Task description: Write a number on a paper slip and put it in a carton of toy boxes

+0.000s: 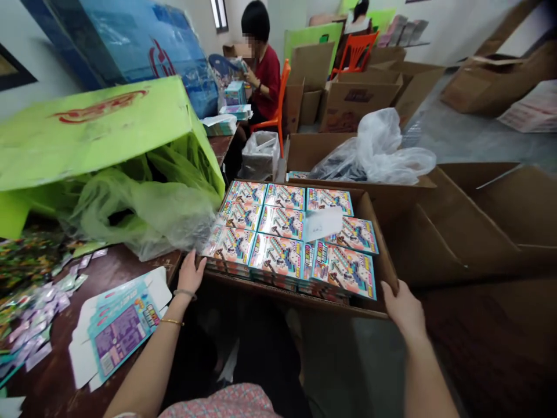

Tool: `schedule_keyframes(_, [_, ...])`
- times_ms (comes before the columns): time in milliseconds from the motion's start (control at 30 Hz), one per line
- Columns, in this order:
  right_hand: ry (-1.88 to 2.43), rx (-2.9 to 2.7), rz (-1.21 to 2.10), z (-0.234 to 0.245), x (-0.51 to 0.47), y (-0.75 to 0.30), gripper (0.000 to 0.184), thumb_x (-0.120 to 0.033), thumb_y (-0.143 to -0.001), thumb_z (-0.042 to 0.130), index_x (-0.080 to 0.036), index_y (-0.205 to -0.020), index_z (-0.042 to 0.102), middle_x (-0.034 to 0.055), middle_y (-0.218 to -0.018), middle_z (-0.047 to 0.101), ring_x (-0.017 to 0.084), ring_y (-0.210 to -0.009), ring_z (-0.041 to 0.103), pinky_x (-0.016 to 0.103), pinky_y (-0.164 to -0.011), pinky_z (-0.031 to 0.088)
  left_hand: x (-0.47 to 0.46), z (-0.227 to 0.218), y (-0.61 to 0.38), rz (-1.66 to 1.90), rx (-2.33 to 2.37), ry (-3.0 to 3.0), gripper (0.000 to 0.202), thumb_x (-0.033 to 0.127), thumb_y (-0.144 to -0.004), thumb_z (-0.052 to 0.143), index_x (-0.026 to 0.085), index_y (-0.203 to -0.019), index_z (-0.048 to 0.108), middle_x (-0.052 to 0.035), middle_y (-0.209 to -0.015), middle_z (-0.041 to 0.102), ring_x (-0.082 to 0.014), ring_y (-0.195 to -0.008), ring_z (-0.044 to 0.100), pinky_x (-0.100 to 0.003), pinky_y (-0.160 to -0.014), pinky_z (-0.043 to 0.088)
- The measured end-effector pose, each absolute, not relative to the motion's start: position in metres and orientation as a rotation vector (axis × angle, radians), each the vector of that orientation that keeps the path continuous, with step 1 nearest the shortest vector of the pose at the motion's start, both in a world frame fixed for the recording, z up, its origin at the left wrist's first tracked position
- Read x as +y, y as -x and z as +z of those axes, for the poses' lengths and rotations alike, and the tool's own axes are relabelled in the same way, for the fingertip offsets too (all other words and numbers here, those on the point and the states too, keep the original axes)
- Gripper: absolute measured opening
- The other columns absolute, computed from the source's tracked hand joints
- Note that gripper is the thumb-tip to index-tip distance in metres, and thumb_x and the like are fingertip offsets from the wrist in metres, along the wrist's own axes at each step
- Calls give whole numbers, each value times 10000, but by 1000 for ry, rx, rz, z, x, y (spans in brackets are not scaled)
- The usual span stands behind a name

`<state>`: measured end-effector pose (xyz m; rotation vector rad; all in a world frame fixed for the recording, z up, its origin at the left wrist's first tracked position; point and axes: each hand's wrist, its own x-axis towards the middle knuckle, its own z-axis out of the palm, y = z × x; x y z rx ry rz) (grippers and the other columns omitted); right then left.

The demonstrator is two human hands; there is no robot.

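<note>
A cardboard carton (385,255) sits in front of me, filled with several stacks of small printed toy boxes (278,255). On top of these lies a white slip of paper (324,223) with faint handwriting. My left hand (191,276) grips the carton's near left corner, thumb on the near side; part of its fingers is hidden. At the near right corner my right hand (404,310) is closed over the carton's edge. The toy boxes on the right lie less evenly than those on the left, and a gap shows along the right wall.
Flattened printed boxes (124,325) and small shiny packets (43,313) lie on the brown table (56,383) at left. A green carton (100,128) with a plastic liner stands there. Open cartons (487,215) are at right. Ahead, a person in red (267,72) sits beside a bin (260,157).
</note>
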<state>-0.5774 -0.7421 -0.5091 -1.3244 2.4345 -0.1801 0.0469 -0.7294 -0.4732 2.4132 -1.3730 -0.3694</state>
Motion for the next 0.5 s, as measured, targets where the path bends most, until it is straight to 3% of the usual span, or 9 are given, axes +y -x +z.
schedule_keyframes(100, [1341,2537,-75,-513,-746,569,587,-436,-1060,339,-124,-1457,639,245,-1041,771,371,-872,745,434,-755,539,-721,-477,-44,-494,-1292,-2449,617,331,-1043,465,26,-1579,463,-273,-1540,598,-353,-1443,596,-477,-1224,461])
schedule_keyframes(200, [1307,2570,-54,-508,-752,564,551,-421,-1071,343,-153,-1445,648,229,-1050,780,351,-859,746,394,-720,507,-725,-480,-47,-551,-1229,-2539,604,404,-1034,463,52,-1523,511,-268,-1361,719,-398,-1264,712,-506,-1090,551])
schedule_keyframes(367, [1126,2613,-112,-493,-758,551,508,-398,-1085,366,-188,-1469,625,207,-1131,781,327,-972,752,356,-784,504,-753,-510,-89,-716,-1374,-2598,656,536,-1038,269,83,-1346,629,-275,-1216,764,-427,-1139,753,-500,-963,601])
schedule_keyframes(500, [950,2641,-185,-482,-769,538,455,-386,-1093,407,-239,-1455,641,164,-1213,783,307,-1098,744,354,-903,518,-775,-537,-111,-872,-1514,-2598,826,576,-1010,146,62,-1516,549,-287,-1248,754,-456,-1127,750,-546,-971,607])
